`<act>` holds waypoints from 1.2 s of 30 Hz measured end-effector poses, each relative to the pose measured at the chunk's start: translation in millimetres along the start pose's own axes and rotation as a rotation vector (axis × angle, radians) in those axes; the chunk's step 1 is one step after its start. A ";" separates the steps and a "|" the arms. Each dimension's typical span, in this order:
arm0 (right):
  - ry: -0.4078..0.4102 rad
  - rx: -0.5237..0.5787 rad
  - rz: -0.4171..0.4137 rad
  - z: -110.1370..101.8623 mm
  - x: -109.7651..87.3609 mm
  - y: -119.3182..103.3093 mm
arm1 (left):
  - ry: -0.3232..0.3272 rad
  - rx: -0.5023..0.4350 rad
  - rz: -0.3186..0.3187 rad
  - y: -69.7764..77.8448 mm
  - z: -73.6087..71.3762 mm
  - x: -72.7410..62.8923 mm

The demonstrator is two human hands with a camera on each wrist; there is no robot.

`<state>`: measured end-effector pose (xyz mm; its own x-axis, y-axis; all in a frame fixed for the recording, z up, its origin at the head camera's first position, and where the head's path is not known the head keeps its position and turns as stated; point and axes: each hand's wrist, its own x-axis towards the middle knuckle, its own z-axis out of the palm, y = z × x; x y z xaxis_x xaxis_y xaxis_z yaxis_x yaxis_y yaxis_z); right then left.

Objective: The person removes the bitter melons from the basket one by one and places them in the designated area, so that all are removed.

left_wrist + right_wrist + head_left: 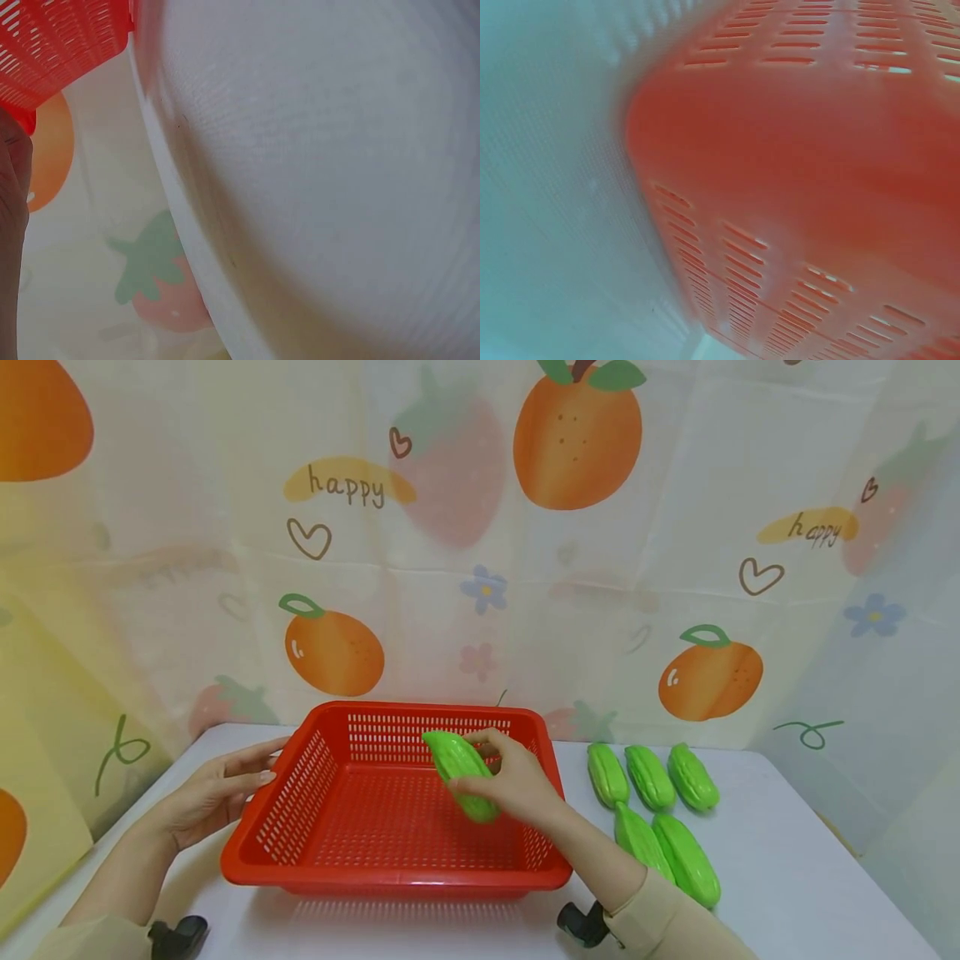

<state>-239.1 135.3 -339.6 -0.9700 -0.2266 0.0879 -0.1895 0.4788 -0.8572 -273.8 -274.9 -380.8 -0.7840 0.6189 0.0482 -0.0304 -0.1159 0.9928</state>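
Between its thumb and fingers my right hand (521,777) pinches a glossy green ribbed toy vegetable (467,777), shaped like a bitter melon. It is tilted, pointed end up and to the left, over the inside of a red plastic basket (397,887). With fairly straight fingers, my left hand (217,793) touches the basket's left rim. In the left wrist view, part of the left hand (11,172) shows at the edge beside the red basket (64,52). The right wrist view shows the basket's slotted outer wall (795,150); the right hand is out of that frame.
Several similar green toy vegetables (686,860) lie on the white table (787,860), right of the basket and close to my right forearm. A fruit-printed cloth (600,568) hangs behind the table.
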 end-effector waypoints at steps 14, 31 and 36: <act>0.080 0.063 0.001 -17.6 -1.5 -1.6 | 0.020 0.022 -0.014 0.6 0.6 0.5; 0.090 0.059 -0.025 -37.9 -13.9 -8.3 | -0.003 -0.004 0.000 -2.0 -2.4 -0.4; 0.101 0.065 -0.036 -46.5 -18.1 -7.3 | 0.005 -0.011 0.002 -1.5 -1.0 0.0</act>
<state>-227.2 175.3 -311.3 -0.9738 -0.1548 0.1666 -0.2171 0.4150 -0.8835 -274.4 -275.5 -382.4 -0.7870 0.6150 0.0493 -0.0361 -0.1257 0.9914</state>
